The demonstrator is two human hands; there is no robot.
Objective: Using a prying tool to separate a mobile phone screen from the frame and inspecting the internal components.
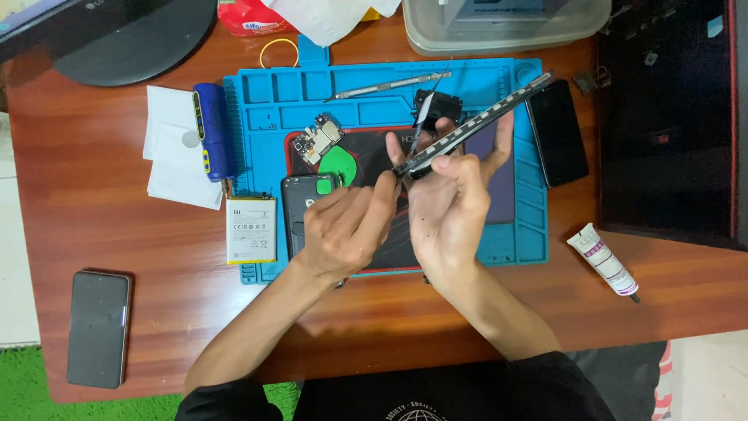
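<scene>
My right hand grips a thin dark phone frame edge-on and tilted, with its upper end over the right side of the blue repair mat. My left hand is curled, and its thumb and fingertips pinch the frame's lower end near the mat's middle. A narrow black strip sticks up from the frame behind my fingers. Whether a small tool is in my left fingers is hidden.
On the mat lie a circuit board, a green disc, a black back cover, a metal tool and a white battery. A blue screwdriver, two phones and a glue tube are around it.
</scene>
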